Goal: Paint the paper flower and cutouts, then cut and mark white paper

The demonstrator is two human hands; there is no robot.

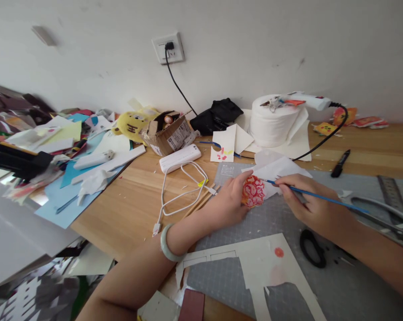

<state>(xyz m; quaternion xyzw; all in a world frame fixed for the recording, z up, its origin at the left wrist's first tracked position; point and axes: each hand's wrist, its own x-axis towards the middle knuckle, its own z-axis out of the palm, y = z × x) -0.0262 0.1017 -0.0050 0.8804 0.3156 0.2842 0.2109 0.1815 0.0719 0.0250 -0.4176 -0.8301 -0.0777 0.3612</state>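
Red-patterned piece (254,191) sitting over grey cutting mat (228,232) — your left hand (233,196) holding its edge, your right hand (313,207) gripping blue brush (322,197), tip pointing at it. Cut paper (265,254) lying nearer you, white power bank (180,158) resting left, tissue roll (271,125) standing beyond — glue gun (310,100) lying on top.

Head view — forward, down over hands
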